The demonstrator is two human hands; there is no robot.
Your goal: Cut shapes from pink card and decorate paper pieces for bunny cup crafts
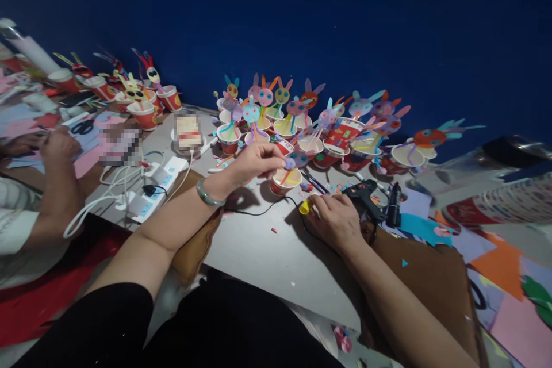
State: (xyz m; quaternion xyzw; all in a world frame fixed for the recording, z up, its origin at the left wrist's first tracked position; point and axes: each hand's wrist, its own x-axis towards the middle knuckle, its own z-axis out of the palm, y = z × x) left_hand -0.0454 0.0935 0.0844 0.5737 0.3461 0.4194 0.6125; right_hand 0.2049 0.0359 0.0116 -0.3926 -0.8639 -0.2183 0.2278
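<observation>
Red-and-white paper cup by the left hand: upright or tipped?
Upright. The cup shows its open rim on top, red wall below.

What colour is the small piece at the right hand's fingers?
The piece at the right hand is yellow; head view.

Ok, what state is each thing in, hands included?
Left hand: pinching a small purple piece
Right hand: closed on a yellow piece
Paper cup below left hand: upright
Glue gun: resting on the table
Power strip: plugs inserted
Cup stack: nested
Scissors: lying on paper, open or shut unclear
</observation>
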